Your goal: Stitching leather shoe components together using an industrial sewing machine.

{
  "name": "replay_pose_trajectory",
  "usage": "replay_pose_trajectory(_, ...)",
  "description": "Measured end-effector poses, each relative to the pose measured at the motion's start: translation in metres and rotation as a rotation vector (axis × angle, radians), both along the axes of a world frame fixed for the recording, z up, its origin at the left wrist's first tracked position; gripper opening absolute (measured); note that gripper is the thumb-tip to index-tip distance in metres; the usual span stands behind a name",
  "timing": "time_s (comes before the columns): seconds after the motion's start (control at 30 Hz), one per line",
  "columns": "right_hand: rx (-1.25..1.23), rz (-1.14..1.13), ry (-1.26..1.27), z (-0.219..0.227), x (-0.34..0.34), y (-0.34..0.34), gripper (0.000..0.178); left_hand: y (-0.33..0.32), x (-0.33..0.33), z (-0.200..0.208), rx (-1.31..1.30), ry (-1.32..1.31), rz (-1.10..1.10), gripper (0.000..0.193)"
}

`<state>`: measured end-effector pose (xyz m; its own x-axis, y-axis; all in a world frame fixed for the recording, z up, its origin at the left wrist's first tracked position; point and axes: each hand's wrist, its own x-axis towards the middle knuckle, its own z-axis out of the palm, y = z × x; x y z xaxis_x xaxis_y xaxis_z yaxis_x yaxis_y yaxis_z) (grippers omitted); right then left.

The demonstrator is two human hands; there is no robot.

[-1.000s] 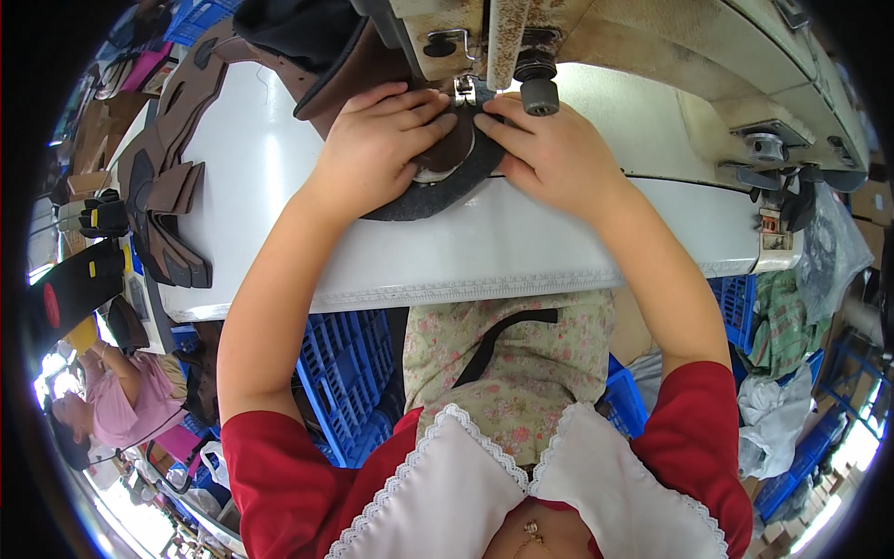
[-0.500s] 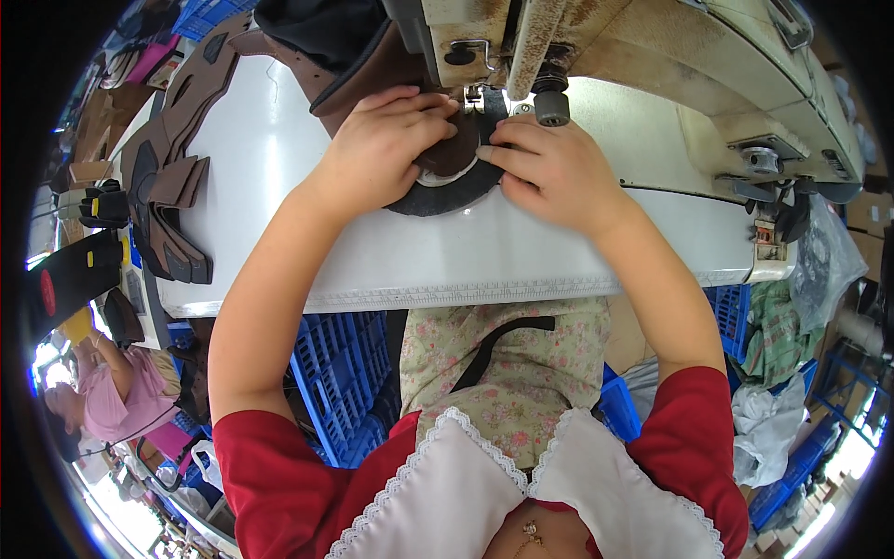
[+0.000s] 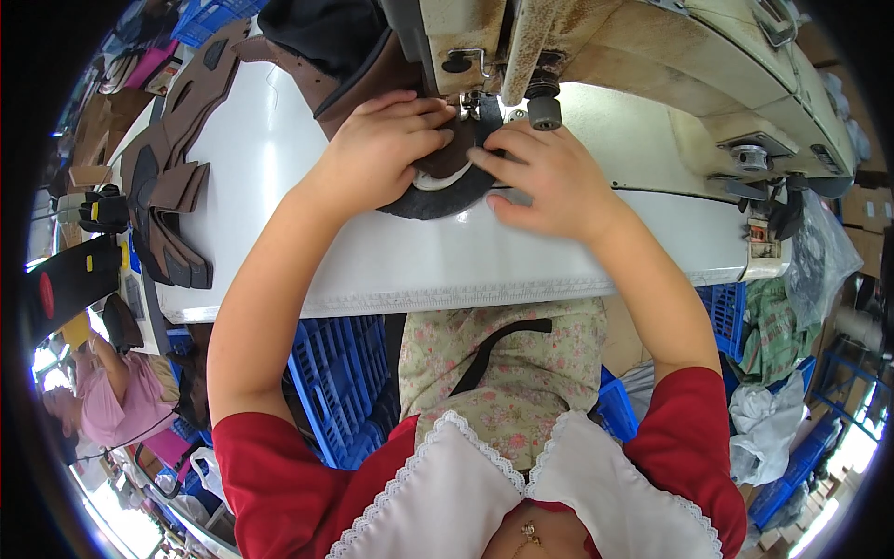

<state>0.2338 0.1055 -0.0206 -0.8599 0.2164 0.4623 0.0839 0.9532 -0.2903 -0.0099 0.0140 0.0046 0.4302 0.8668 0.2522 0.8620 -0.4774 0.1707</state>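
Observation:
A brown leather piece [image 3: 443,160], which looks like part of a shoe upper, lies under the sewing machine's presser foot [image 3: 468,107]. A black curved band [image 3: 433,202] runs around its near edge, with a white strip showing between the two. My left hand [image 3: 386,149] presses down on the brown leather, fingers close together and bent over it, partly hiding it. My right hand [image 3: 549,177] is open on the other side, fingertips at the band's right edge and thumb spread apart over the white table. Black lining [image 3: 321,37] bunches up behind my left hand.
The sewing machine's arm [image 3: 670,56] overhangs the table's far right. Several brown leather parts [image 3: 177,186] with black patches overlap along the left. A ruler scale [image 3: 466,296] lines the table's front edge. Blue crates [image 3: 340,382] stand below; another person [image 3: 112,391] sits at far left.
My right thumb has come off the black band and my right fingers have loosened and spread. My left hand stays on the leather, which has turned slightly.

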Motion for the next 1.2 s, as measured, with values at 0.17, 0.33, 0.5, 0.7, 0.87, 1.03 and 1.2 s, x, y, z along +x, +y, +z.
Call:
replay_pose_trajectory(0.17,0.021,0.069,0.015,-0.004,0.001,-0.001,0.036,-0.001,-0.002,-0.001,-0.01,0.026,-0.031,0.051)
replay_pose_trajectory(0.33,0.002,0.067,0.011,-0.006,-0.001,-0.003,0.034,0.0,-0.005,0.0,-0.007,0.041,-0.05,0.052)
replay_pose_trajectory(0.5,0.0,0.042,-0.013,-0.004,-0.002,-0.002,0.031,0.005,-0.008,0.0,0.0,0.045,-0.051,0.055)
replay_pose_trajectory(0.7,0.06,0.0,0.026,-0.006,-0.004,-0.002,0.031,0.006,-0.006,0.0,0.015,0.044,0.009,0.055)
replay_pose_trajectory(0.87,0.063,-0.004,0.051,-0.009,-0.005,-0.004,0.025,0.008,-0.008,-0.001,0.004,-0.052,0.007,0.053)
replay_pose_trajectory(1.03,-0.002,-0.006,0.041,-0.005,-0.005,-0.007,0.02,0.012,-0.014,-0.004,0.064,-0.094,-0.059,0.045)
replay_pose_trajectory(1.2,0.086,-0.053,0.028,-0.004,-0.006,-0.006,0.022,0.014,-0.012,-0.005,0.079,-0.072,-0.028,0.04)
